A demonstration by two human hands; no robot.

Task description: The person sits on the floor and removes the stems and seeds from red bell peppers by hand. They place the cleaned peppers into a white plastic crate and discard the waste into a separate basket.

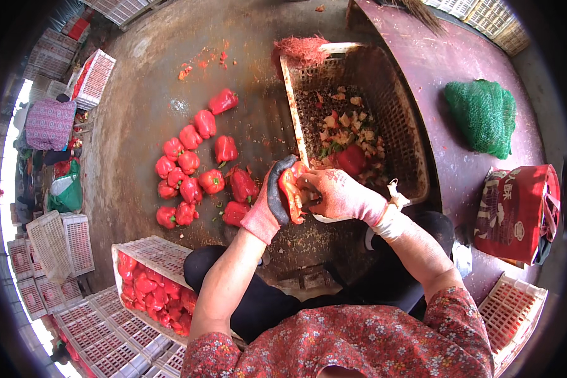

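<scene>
My left hand [270, 201], in a pink glove with a dark coated palm, grips an opened red bell pepper [290, 191] in front of my body. Curled at the pepper's cut side are the fingers of my gloved right hand [342, 193], against its pale inner part, which they partly hide. Both hands are over the near left side of a stained plastic crate [293, 113]. Inside that crate lie pepper cores and seeds [347, 123] and a red pepper piece [351, 159]. Several whole red bell peppers [189, 162] rest on the floor to the left.
A tilted white crate [156, 253] of red peppers [151, 290] stands by my left knee. Red netting [300, 51] hangs over the waste crate's far corner. On the right are a green mesh bundle [482, 118] and a red bag [517, 215]. Another person [51, 124] is at far left.
</scene>
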